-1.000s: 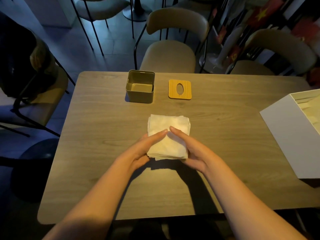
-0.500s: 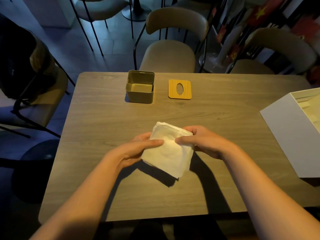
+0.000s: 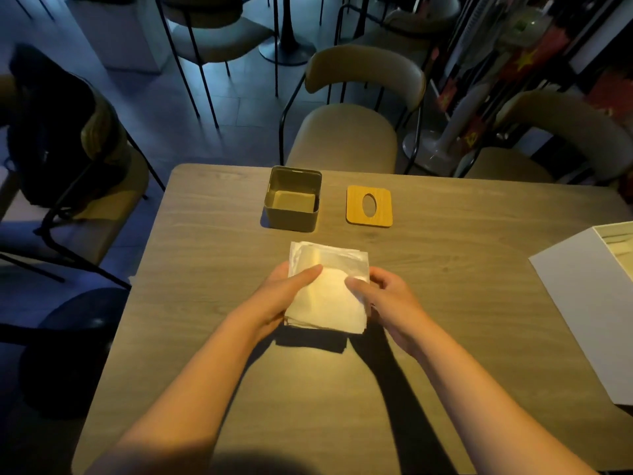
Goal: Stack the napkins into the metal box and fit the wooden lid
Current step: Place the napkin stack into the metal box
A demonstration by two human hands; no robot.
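Two bare forearms, no sleeves, left hand (image 3: 281, 296), right hand (image 3: 390, 303), ringless

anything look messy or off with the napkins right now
Slightly. The napkin stack, held between the left hand and right hand, is uneven: its top sheets are skewed at the far edge. The metal box and wooden lid look fine.
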